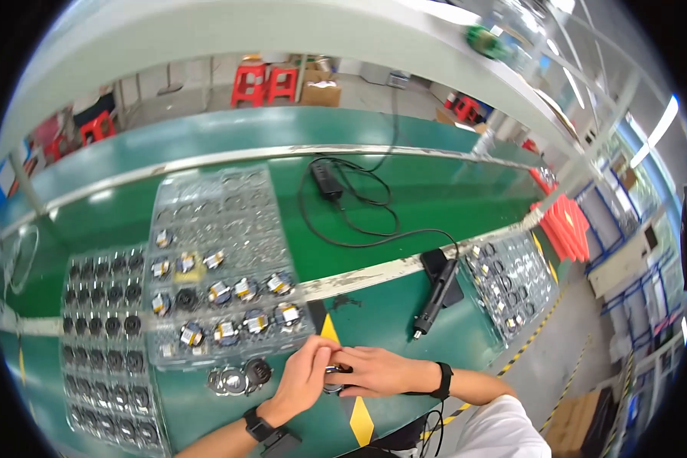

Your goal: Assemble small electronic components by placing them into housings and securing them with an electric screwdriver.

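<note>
My left hand [304, 379] and my right hand [379, 371] meet at the near edge of the bench, fingers closed around a small round black-and-silver part [333, 387]. Most of that part is hidden by the fingers. Just left of my left hand lie several round metal and black pieces [240, 377] in a small cluster. Beyond them, a clear plastic tray [229, 356] carries small round assemblies with white and yellow labels in its nearer rows. Right of my hands, a black electric screwdriver [437, 296] rests against a dark stand, its tip toward me.
At far left stands a clear tray of black round parts [113, 326]. Another filled clear tray [511, 284] sits at the right bench edge. A black cable with an inline box [327, 180] coils across the green conveyor belt [427, 206]. Red sheets [565, 227] lie farther right.
</note>
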The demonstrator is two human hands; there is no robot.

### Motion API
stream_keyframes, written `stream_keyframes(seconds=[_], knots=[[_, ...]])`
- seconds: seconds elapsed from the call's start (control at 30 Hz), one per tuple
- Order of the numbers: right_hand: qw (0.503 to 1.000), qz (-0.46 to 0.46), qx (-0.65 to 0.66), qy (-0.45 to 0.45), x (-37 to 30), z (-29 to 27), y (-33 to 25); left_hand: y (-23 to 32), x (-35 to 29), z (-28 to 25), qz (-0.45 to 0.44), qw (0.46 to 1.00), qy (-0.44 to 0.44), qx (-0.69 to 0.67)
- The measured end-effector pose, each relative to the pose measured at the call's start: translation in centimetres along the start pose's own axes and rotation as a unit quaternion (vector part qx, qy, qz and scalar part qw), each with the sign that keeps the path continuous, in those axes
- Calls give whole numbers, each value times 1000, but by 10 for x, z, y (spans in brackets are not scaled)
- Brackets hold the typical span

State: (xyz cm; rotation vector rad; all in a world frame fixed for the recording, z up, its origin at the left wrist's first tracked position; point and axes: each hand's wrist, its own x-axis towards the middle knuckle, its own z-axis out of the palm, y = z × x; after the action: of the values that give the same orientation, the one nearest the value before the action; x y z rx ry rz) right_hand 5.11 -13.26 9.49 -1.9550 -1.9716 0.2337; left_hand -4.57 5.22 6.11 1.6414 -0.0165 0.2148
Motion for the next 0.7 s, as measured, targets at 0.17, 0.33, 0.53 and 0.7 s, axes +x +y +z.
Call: stream_keyframes(seconds=[0.17, 0.33, 0.53, 0.7], knots=[[983, -26, 180, 29, -5, -4, 19, 2, -1, 3, -29, 997, -31, 58], [925, 102, 365, -26, -19, 5, 47, 0, -3, 12, 1, 999, -37, -7], [714, 210, 664, 62, -18, 8, 49, -4, -6, 5, -18, 998, -38, 54], [666, 215, 713, 55, -18, 8, 45, -4, 0, 9, -40, 997, 10, 69]])
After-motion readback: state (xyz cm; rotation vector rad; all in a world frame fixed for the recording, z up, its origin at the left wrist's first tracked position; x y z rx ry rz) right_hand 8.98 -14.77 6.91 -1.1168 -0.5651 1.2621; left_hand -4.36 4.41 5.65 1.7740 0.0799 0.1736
